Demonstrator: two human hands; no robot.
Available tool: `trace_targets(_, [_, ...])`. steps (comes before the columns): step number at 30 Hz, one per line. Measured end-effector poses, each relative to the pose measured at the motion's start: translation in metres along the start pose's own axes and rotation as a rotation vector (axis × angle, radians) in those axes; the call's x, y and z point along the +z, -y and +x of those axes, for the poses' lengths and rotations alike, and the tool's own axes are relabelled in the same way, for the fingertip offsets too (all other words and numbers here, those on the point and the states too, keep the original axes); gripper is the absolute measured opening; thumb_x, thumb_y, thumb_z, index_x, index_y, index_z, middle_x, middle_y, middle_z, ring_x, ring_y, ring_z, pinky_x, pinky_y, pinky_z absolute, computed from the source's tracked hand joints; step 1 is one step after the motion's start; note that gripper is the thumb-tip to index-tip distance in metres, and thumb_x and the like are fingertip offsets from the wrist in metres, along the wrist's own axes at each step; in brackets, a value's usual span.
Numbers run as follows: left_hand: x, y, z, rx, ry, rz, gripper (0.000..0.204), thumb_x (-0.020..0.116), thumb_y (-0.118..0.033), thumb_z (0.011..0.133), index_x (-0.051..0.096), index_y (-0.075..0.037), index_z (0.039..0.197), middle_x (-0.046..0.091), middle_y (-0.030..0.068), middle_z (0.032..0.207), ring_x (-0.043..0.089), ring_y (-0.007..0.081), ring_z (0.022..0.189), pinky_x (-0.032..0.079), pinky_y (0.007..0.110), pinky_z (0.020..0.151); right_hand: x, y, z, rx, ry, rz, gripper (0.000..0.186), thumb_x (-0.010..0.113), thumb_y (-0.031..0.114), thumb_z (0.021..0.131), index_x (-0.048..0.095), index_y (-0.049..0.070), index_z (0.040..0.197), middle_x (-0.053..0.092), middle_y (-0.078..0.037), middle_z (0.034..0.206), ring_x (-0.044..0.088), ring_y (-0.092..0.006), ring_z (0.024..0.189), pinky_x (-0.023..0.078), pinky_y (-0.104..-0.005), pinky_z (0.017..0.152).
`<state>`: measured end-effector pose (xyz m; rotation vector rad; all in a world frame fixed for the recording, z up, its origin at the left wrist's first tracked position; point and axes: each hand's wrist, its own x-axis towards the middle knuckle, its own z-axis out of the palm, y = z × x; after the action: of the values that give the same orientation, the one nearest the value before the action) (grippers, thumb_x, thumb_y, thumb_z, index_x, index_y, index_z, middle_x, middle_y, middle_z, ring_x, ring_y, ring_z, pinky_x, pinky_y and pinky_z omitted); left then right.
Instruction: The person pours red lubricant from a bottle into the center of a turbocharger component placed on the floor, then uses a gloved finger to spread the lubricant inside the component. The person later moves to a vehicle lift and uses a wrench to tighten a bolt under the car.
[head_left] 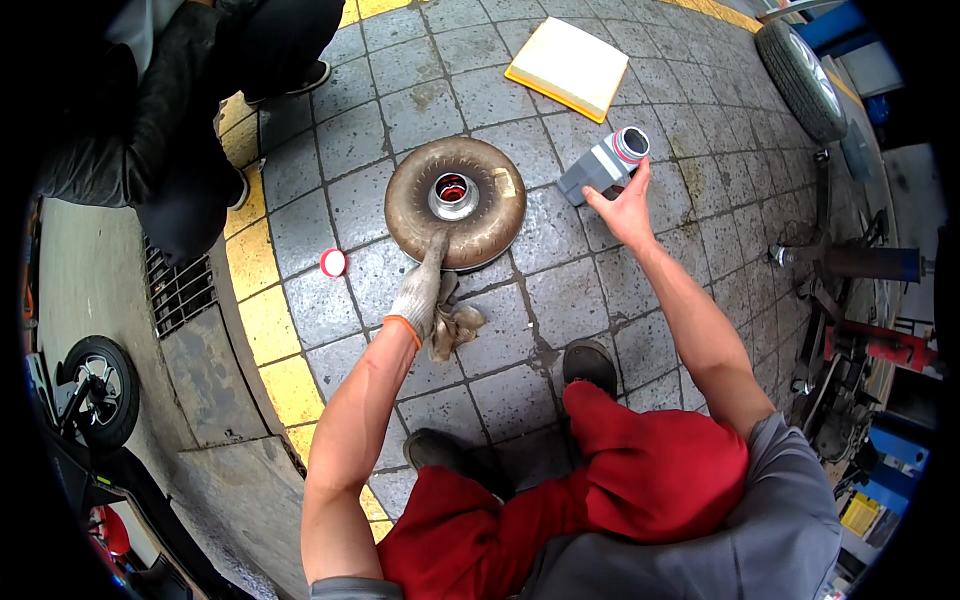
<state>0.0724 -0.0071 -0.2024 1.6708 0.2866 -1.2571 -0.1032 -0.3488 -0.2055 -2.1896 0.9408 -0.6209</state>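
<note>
One gloved left hand [416, 295] touches the near side of a round metal housing [414, 198] on floor tiles [555, 240]; finger closure cannot be determined. Housing appears heavy, possibly slick: grasp by rim. Rightward, the right hand [625, 210] clasps a likely stiff grey bottle [606, 165].

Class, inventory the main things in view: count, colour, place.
Round metal part: 1, brown, centre
Bottle: 1, grey, right hand
Cap: 1, red-white, left of metal part
Panel filter: 1, white-orange, top
Cloth: 1, brownish, below metal part
Wheels: 2, black, upper right, lower left
Grate: 1, dark, left
Equipment: several, mixed colours, right edge
Co-worker: 1, dark clothing, upper left
Shoes: 2, dark, lower centre
Trousers: 1 pair, red, bottom
Left hand: 1, pale-gloved, on metal part
Right hand: 1, bare, around bottle
</note>
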Motion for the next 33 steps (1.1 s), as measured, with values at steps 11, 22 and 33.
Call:
trace_targets(11, [0.001,-0.004,-0.006,0.022,-0.062,0.151,0.106,0.062,-0.092,0.084,0.074,0.008,0.117,0.069,0.0118,0.098,0.061,0.0211,0.087,0.051,0.038,0.077,0.002,-0.002,0.0,0.012,0.005,0.032,0.13,0.094,0.035,0.079,0.004,-0.001,0.166,0.028,-0.026,0.159,0.039,-0.0398,0.149,0.037,-0.05,0.125])
trace_targets(22, [0.02,0.0,-0.021,0.049,-0.094,0.181,0.096,0.07,-0.089,0.08,0.075,0.005,0.104,0.068,0.0097,0.086,0.062,0.0202,0.077,0.053,0.037,0.072,0.002,0.001,-0.001,0.01,0.003,0.007,0.13,0.094,0.035,0.079,0.004,-0.001,0.167,0.028,-0.026,0.159,0.039,-0.0401,0.148,0.037,-0.0494,0.125])
trace_targets(33, [0.017,0.012,-0.013,0.116,-0.032,0.142,0.091,0.07,-0.083,0.085,0.071,0.004,0.112,0.063,0.0047,0.081,0.055,0.0147,0.07,0.047,0.034,0.065,-0.002,0.003,0.001,0.002,0.017,0.001,0.13,0.094,0.036,0.079,0.004,0.0,0.166,0.029,-0.028,0.159,0.039,-0.042,0.149,0.036,-0.0513,0.125])
